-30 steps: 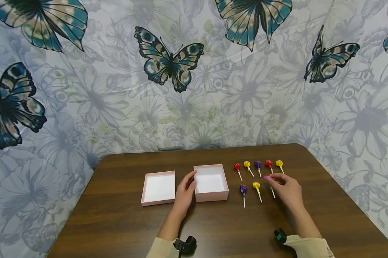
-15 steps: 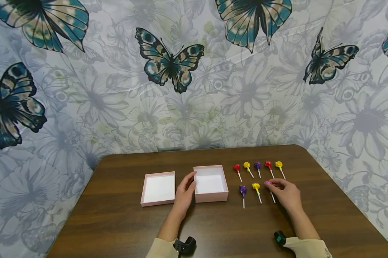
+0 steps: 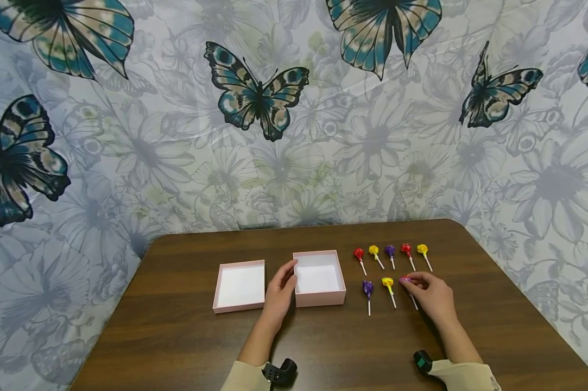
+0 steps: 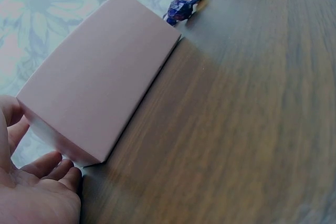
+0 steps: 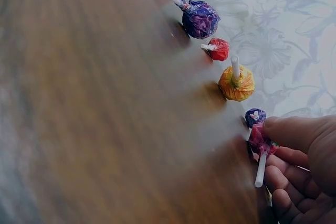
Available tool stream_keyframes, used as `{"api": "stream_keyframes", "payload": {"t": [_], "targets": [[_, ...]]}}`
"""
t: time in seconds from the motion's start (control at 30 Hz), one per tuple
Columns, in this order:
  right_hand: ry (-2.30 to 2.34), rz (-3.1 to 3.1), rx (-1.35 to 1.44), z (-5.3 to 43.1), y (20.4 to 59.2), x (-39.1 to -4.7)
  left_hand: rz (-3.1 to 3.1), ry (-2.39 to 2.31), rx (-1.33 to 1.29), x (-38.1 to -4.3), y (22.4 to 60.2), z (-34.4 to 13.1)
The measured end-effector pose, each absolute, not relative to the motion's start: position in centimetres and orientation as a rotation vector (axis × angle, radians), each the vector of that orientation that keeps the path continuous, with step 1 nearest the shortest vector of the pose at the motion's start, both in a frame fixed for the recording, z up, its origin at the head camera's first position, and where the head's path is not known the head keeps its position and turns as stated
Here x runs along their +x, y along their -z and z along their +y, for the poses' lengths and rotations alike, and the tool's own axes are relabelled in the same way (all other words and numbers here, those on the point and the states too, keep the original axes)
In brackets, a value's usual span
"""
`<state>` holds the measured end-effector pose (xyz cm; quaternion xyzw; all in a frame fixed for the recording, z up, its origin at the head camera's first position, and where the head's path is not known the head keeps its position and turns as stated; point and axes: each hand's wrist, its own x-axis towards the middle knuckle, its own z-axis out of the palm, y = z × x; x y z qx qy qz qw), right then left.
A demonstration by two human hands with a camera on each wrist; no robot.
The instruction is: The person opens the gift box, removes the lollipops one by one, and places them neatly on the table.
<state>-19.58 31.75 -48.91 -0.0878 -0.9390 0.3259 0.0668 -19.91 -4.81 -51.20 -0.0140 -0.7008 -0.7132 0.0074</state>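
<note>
In the head view my left hand [image 3: 278, 293] rests against the left side of an open pink box [image 3: 320, 298] with a white inside. Its fingers look relaxed in the left wrist view, at the end of the box [image 4: 100, 72]. My right hand [image 3: 432, 297] pinches a pinkish-red wrapped lollipop [image 5: 258, 137] by its head between thumb and fingers; the white stick points toward me. To its left lie a yellow lollipop [image 3: 387, 283] and a purple lollipop [image 3: 368, 288] in the same front row.
Behind stands a row of lollipops, among them a red one [image 3: 359, 253], another purple one [image 3: 390, 250] and a yellow one [image 3: 423, 249]. A shallow pink lid [image 3: 240, 288] lies left of the box. All rest on a brown wooden table [image 3: 176, 336] before a butterfly-patterned cloth [image 3: 284, 179].
My right hand has drawn the pinkish-red lollipop a little toward me, away from the back row and level with the front row. My left hand has stayed at the box.
</note>
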Motion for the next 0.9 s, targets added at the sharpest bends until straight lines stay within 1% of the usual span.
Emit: {"api": "stream_keyframes", "payload": {"t": [0.9], "targets": [[-0.993,-2.822,-0.274,31.88,48.88,-19.57,-2.195,2.237,-0.039,-20.05,51.19,-4.7]]}}
